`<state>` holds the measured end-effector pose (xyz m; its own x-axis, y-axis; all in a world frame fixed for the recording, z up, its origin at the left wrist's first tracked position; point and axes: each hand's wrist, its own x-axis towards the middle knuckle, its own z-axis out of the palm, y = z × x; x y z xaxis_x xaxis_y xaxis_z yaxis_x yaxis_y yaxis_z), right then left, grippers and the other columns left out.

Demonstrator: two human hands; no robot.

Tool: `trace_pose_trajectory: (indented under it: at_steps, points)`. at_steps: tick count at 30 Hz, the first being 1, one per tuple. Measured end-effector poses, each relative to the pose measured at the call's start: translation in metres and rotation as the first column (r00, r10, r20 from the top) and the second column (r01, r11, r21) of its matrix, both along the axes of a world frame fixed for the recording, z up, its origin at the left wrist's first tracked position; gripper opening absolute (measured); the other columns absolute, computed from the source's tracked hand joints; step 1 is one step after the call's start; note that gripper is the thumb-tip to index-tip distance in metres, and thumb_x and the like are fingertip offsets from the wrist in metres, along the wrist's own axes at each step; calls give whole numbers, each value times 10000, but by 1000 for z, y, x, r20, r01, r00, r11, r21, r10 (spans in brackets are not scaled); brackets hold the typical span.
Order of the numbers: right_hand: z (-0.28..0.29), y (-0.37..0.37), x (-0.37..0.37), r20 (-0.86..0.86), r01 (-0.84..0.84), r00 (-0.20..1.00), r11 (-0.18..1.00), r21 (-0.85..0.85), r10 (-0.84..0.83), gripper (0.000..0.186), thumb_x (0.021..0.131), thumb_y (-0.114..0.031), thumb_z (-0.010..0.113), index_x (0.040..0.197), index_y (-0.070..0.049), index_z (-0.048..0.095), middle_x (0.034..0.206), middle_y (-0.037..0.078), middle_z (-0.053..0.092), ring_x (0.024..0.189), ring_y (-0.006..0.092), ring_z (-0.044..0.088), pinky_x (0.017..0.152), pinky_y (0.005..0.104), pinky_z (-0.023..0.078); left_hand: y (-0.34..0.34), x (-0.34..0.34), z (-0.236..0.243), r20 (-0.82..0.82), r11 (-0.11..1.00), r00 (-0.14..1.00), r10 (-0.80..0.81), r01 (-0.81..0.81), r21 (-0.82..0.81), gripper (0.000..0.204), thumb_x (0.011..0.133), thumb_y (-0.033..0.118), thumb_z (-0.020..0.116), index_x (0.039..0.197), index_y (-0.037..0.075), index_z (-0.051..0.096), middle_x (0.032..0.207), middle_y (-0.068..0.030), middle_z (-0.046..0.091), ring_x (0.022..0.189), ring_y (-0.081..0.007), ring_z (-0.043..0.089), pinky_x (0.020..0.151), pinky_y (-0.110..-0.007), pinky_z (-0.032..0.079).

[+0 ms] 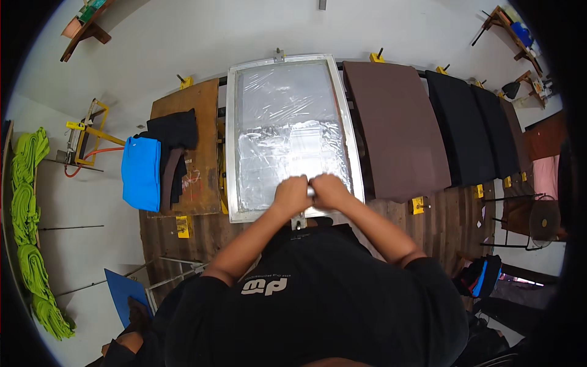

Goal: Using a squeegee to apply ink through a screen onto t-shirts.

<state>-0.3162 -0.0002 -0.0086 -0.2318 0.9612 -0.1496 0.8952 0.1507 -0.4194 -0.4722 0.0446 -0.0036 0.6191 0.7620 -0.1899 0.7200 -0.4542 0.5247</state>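
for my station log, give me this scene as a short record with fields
hands: left hand and right hand closed side by side, seemingly on a pale bar, mostly hidden
hand position: over the near end of the frame
inside frame: shiny, crinkled film
left of frame: board bearing blue cloth and black cloth
right of frame: brown panel, then black panels
far left: bunched green cloth

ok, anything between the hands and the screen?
Only what they grip: a silvery piece shows between the left hand and right hand, over the near end of the screen. The fists hide the rest; nothing else visible in the way.
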Motion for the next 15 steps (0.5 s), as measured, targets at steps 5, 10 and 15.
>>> trace_pose_trajectory:
  at_steps: [5, 10, 15]
  points:
    - [-17, 31, 11, -10, 48, 999, 946, 320, -47, 184, 692, -39, 660, 872, -5, 681, 873, 173, 685, 848, 369, 673, 721, 456, 571, 17, 10, -33, 167, 950, 986, -27, -26, 310, 342, 692, 77, 685, 1010, -32, 622, 942, -209, 650, 898, -399, 633, 793, -488, 525]
    - [-39, -37, -12, -37, 28, 999, 955, 294, -18, 285, 709, -39, 654, 985, 32, 648, 994, 180, 674, 984, 351, 654, 743, 413, 586, -30, -7, -41, 119, 970, 991, -58, 28, 242, 467, 627, 133, 745, 1072, 0, 692, 948, -205, 652, 872, -390, 651, 781, -479, 536]
    - [13, -2, 4, 14, -60, 998, 982, -177, 63, 259, 666, -114, 706, 908, -42, 763, 890, 243, 717, 860, 396, 712, 784, 473, 580, -1, -3, -9, -77, 995, 993, -94, 91, -46, 255, 688, 215, 732, 850, 18, 747, 903, -234, 691, 848, -408, 683, 773, -477, 565]
